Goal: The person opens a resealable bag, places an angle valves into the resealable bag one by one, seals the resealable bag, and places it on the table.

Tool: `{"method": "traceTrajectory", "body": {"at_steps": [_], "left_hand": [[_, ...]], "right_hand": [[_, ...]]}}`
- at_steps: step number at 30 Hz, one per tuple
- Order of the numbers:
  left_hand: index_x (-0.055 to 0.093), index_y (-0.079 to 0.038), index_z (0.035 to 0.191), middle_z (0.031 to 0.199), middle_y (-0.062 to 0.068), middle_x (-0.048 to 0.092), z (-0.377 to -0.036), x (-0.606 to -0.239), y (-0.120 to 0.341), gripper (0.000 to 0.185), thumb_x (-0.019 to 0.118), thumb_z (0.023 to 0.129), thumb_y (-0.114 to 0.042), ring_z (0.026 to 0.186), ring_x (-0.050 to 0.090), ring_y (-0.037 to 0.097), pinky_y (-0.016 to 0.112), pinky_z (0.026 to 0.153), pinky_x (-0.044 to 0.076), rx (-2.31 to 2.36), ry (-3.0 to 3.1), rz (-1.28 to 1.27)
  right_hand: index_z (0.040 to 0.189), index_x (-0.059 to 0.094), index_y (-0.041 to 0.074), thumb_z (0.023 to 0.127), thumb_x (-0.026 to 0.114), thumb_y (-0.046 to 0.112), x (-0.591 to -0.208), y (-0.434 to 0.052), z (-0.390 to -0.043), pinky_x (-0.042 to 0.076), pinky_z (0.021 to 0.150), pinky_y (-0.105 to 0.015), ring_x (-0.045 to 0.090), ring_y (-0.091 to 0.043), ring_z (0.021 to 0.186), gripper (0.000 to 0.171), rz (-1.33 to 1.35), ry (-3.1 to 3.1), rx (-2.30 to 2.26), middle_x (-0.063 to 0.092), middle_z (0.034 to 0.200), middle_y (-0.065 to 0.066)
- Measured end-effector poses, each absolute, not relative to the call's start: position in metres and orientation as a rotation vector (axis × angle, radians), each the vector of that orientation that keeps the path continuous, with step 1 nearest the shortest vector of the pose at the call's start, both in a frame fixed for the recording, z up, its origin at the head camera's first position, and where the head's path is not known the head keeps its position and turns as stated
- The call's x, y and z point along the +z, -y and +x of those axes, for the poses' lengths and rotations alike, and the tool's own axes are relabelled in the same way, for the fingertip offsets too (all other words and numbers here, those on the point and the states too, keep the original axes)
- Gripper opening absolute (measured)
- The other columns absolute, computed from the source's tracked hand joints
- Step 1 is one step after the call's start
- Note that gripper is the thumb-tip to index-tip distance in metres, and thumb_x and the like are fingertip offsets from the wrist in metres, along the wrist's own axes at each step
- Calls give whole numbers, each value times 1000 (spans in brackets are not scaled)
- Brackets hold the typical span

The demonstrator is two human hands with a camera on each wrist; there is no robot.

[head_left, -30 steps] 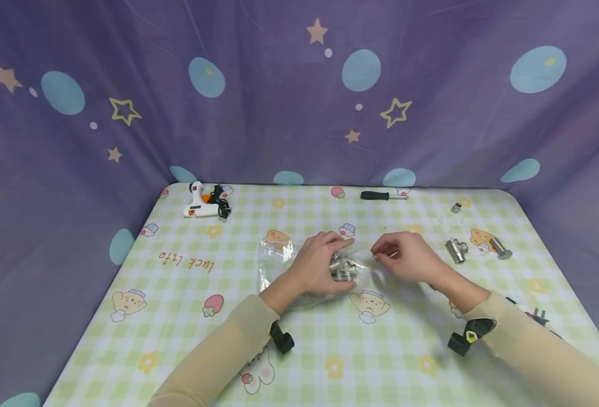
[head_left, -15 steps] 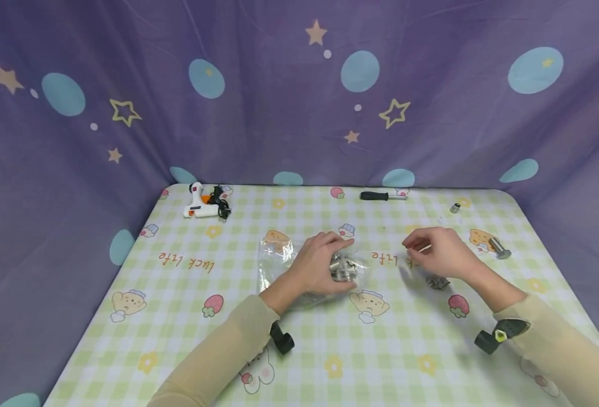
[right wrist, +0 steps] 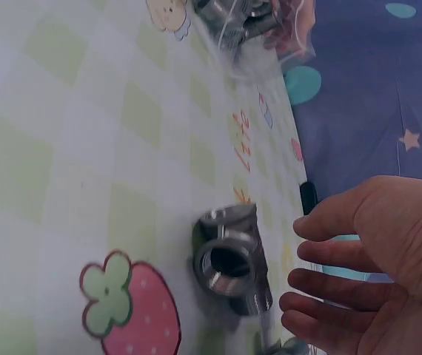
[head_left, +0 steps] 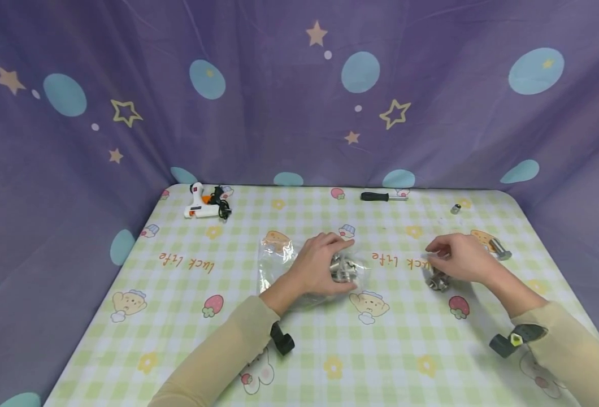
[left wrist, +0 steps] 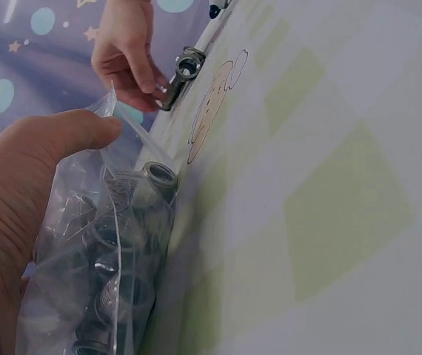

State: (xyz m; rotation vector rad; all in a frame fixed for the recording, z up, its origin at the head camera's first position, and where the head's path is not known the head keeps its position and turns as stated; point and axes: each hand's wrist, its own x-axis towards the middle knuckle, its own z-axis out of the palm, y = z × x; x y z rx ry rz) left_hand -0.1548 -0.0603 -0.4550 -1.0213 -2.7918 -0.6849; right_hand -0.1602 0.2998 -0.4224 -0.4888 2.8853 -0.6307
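Note:
My left hand [head_left: 320,265] grips a clear plastic bag [head_left: 274,265] lying on the table, its thumb over the bag's edge in the left wrist view. Several silvery threaded pipe fittings [left wrist: 118,244] show through the film. Over on the right side, my right hand [head_left: 457,257] hovers at a metal tee pipe fitting [head_left: 438,281]. Its fingers are loosely bent and spread beside the tee fitting in the right wrist view, with nothing held between them.
A hex-headed metal piece [head_left: 500,249] lies right of the right hand, with a small metal fitting [head_left: 455,209] farther back. A screwdriver [head_left: 381,196] lies along the back edge, and a white glue gun [head_left: 200,206] with a coiled black cord at back left.
My right hand has moved right, away from the bag's mouth to the tee fitting, and now covers another fitting seen earlier. My left hand and the bag have stayed put.

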Motion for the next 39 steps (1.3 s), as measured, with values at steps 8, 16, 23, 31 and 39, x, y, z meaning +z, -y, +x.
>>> {"method": "traceTrajectory", "body": {"at_steps": [8, 16, 23, 31, 39], "left_hand": [[61, -16, 151, 139, 2, 65, -155, -454, 60, 95, 88, 73, -62, 124, 62, 24, 46, 109, 52, -694, 2796, -1016], [62, -17, 151, 138, 2, 65, -155, -454, 59, 94, 88, 72, -62, 124, 62, 23, 45, 109, 52, -695, 2799, -1007], [62, -17, 151, 138, 2, 66, -154, -454, 60, 94, 88, 73, -62, 123, 62, 23, 45, 107, 52, -691, 2791, -1010], [62, -17, 151, 136, 1, 66, -153, -455, 61, 93, 88, 73, -62, 121, 62, 23, 44, 106, 52, -690, 2795, -1004], [62, -16, 150, 136, 2, 66, -152, -455, 60, 94, 89, 72, -61, 122, 62, 23, 45, 108, 52, -694, 2793, -1006]], "right_hand": [[106, 80, 6, 94, 80, 28, -425, -310, -156, 52, 66, -34, 64, -9, 73, 25, -488, -2882, -577, 76, 86, 1], [102, 80, 13, 91, 83, 44, -424, -312, -147, 53, 65, -31, 63, -5, 71, 33, -499, -2859, -521, 74, 85, 7], [103, 79, 15, 84, 87, 51, -424, -311, -141, 52, 66, -26, 62, 0, 70, 41, -524, -2809, -537, 72, 82, 12], [99, 78, 17, 81, 91, 46, -426, -309, -140, 51, 64, -25, 61, 1, 68, 37, -537, -2808, -526, 71, 82, 12], [100, 79, 16, 83, 90, 41, -421, -302, -143, 52, 66, -28, 62, -4, 72, 33, -546, -2830, -544, 73, 86, 8]]}}
